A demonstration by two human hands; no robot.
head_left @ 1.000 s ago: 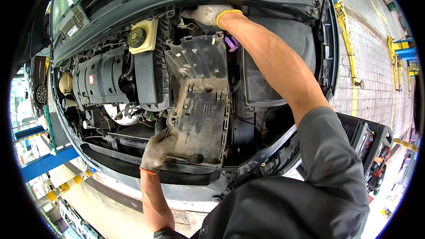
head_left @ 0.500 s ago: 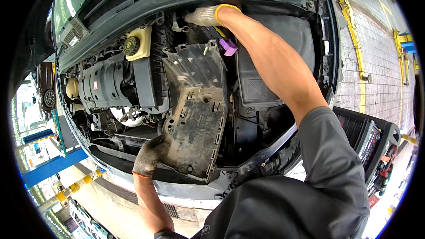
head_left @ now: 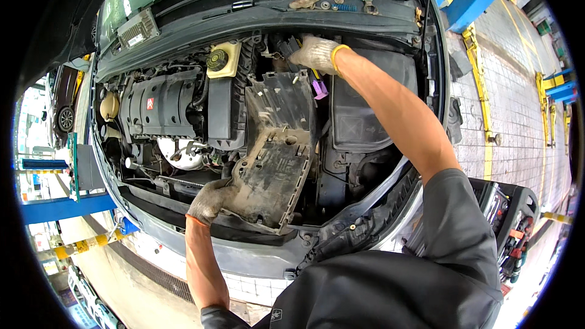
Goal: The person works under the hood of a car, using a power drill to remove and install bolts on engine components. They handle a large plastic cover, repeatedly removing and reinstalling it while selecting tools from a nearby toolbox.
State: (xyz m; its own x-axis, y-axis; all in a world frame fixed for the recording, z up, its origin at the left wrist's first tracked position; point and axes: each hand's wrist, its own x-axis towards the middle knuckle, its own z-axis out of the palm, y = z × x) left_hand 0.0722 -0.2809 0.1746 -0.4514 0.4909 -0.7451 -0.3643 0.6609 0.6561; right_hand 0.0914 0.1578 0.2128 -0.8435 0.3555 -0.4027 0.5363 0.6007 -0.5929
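- The person leans over a car's engine bay, both hands in pale knitted gloves.
- The left hand (head_left: pixel 213 202), with an orange cuff, is at the near left corner of a black plastic tray (head_left: pixel 268 173); its fingers are bent around that edge, grasping it.
- The tray, dusty and brown-stained, sits askew in the bay, between the engine cover (head_left: pixel 161 106) and a large black lidded box (head_left: pixel 373 106), its ribbed upright wall toward the windscreen.
- The right hand (head_left: pixel 315 53), with a yellow cuff, is just beyond that wall, among dark parts; its fingers look bent beside a black piece (head_left: pixel 290 46), but from here I can't tell whether they grasp it.
- A purple connector (head_left: pixel 320 89) hangs just below the right hand, near the tray's upper right corner.
- Left of the tray, a cream reservoir (head_left: pixel 224 61) with a dark cap stands near a long black housing (head_left: pixel 220 109).
- On the ledge under the windscreen lie a blue spring (head_left: pixel 346 7) and a few small loose parts.
- Over on the right, a black tool case (head_left: pixel 531 200) stands beside the car.
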